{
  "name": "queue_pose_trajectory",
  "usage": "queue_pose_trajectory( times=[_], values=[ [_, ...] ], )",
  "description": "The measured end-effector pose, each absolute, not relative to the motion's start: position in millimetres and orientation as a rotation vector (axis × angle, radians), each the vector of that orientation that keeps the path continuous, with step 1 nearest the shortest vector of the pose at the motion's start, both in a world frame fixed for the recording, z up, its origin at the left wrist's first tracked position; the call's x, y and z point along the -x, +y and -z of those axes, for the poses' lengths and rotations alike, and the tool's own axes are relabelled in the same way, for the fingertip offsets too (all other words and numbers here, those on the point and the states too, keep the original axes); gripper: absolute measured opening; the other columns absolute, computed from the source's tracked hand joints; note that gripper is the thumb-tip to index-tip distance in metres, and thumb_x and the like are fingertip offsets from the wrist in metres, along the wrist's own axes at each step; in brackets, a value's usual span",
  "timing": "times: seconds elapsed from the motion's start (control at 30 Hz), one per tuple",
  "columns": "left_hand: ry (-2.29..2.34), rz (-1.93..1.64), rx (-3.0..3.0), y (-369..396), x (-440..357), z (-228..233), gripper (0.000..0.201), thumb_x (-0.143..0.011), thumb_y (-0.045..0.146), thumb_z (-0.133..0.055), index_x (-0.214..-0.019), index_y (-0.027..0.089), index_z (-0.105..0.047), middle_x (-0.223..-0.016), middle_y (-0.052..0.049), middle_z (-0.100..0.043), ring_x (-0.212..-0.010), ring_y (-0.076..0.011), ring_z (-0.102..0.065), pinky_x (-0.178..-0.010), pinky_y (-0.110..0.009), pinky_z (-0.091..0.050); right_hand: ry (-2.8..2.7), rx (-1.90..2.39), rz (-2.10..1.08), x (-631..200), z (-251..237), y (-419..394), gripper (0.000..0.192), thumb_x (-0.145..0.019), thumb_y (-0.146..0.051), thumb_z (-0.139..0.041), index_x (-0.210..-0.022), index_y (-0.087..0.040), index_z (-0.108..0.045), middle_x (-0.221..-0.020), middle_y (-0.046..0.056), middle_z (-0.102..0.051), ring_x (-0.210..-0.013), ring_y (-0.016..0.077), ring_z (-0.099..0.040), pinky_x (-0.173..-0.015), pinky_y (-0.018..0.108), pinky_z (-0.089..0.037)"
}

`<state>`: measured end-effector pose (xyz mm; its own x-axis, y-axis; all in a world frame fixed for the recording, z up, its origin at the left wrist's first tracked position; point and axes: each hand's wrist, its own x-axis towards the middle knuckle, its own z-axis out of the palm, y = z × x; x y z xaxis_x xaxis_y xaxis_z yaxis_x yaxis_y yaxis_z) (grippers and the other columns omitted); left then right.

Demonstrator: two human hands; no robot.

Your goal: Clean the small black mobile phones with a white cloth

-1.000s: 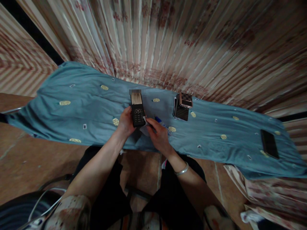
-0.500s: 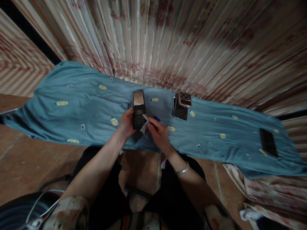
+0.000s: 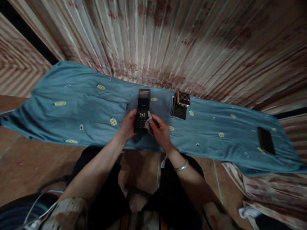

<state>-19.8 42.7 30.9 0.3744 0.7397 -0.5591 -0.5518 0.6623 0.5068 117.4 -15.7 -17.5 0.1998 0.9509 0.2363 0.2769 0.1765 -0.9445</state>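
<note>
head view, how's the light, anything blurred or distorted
Head view: dim, the curtain darkening toward the upper right; head view: wide-angle distortion seems to fan its folds outward; head view: pixelated blocks hide the top of the flip phone, its key labels too small to read.

Two hands (image 3: 162, 133); between them one flip phone (image 3: 142, 118), one cloth (image 3: 148, 124); to their right one device stack (image 3: 180, 110), farther, one flat phone (image 3: 266, 141)

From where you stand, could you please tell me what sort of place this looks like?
Probably a room in a home, though I can't be certain: a pleated floral curtain hangs behind, a blue pineapple-print cloth is spread in front of it, and the brown floor appears tiled.
</note>
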Motion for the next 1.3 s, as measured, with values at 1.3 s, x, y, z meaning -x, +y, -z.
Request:
queue_pose_trajectory(
  times=[1.3],
  values=[
    [0.854, -1.011, -0.446, 21, -3, 0, 0.019, -0.092, 0.015, -0.057, -0.079, 0.015, -0.071, -0.078, 0.001, -0.071, -0.082, -0.0130, -0.064, -0.086, -0.023, -0.047, -2.020, 1.483, -0.169, -118, 8, -12, 0.041, -0.103, -0.011, -0.041, -0.130, -0.019, -0.070, -0.125, 0.014, -0.070, -0.116, 0.0274, -0.062, -0.110, 0.047, -0.052]
  ],
)
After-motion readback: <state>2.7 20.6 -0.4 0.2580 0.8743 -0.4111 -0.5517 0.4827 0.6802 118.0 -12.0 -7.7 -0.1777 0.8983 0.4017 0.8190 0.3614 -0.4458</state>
